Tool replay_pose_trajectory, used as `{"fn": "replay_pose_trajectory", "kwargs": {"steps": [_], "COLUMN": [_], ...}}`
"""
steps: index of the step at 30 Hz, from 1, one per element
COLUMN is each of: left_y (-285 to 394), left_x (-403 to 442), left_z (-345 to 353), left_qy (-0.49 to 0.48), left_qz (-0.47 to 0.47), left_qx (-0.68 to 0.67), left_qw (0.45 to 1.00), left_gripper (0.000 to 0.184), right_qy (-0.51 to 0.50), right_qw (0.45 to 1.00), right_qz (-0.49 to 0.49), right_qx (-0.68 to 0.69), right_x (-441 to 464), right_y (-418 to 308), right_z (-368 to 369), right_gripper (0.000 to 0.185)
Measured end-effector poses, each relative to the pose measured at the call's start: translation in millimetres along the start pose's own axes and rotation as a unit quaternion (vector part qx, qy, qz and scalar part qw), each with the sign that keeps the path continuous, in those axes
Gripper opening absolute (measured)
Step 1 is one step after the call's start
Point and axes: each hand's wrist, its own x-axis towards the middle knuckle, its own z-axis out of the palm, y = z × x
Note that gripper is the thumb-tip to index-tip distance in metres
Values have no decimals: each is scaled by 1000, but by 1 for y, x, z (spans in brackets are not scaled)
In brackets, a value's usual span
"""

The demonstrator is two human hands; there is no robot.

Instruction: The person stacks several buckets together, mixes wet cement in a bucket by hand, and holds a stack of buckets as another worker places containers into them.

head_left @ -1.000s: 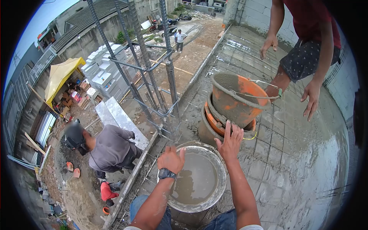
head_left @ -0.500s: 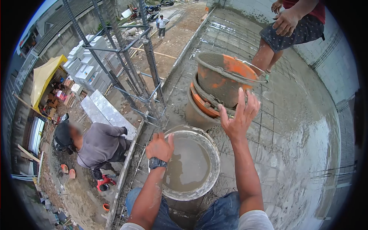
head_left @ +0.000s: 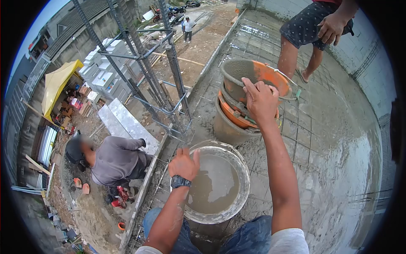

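My left hand [head_left: 185,164], with a watch on its wrist, hovers at the left rim of a round pail of murky grey water [head_left: 213,184]. Its thumb stands apart from the fingers and nothing is held. My right hand [head_left: 261,100] reaches to the near rim of the top orange bucket [head_left: 279,81], its fingers curled over the edge. That bucket is coated with wet cement, tilts slightly and sits in a stack of other cement-smeared buckets [head_left: 230,125]. Its wire handle rests towards the right side.
A co-worker's legs [head_left: 289,55] stand behind the buckets on wet concrete with rebar mesh [head_left: 296,131]. Upright rebar [head_left: 175,76] rises at the slab edge [head_left: 141,197]. Below, a person in a grey top [head_left: 116,161] stands near stacked white blocks [head_left: 105,70].
My right hand has moved from open in front of the buckets onto the top bucket's near rim, its fingers closing. The left hand stays by the pail. The co-worker's legs have shifted.
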Motion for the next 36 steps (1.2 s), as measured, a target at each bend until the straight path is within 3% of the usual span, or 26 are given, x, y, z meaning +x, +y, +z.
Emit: {"fn": "replay_pose_trajectory", "kwargs": {"steps": [10, 16, 25, 29, 32, 36], "left_y": [-1, 3, 8, -1, -1, -1], "left_x": [1, 2, 2, -2, -7, -2], "left_z": [0, -2, -9, -6, -2, -3], "left_qy": [28, 33, 0, -6, -13, -23], "left_qz": [23, 30, 4, -3, -13, -9], "left_qx": [15, 9, -10, -10, -14, -18], "left_qw": [999, 999, 1000, 1000, 1000, 1000], "left_gripper": [47, 45, 50, 52, 52, 54], "right_qy": [26, 19, 30, -20, 26, -49], "right_qw": [998, 997, 997, 997, 999, 996], "right_qz": [26, 48, 5, 2, 5, 32], "right_qx": [48, 56, 75, 81, 37, 62], "right_x": [-3, -53, -55, -46, -62, -45], "right_y": [13, 14, 12, 16, 4, 12], "right_z": [-20, 8, 12, 5, 13, 14], "right_gripper": [32, 35, 35, 33, 32, 35]}}
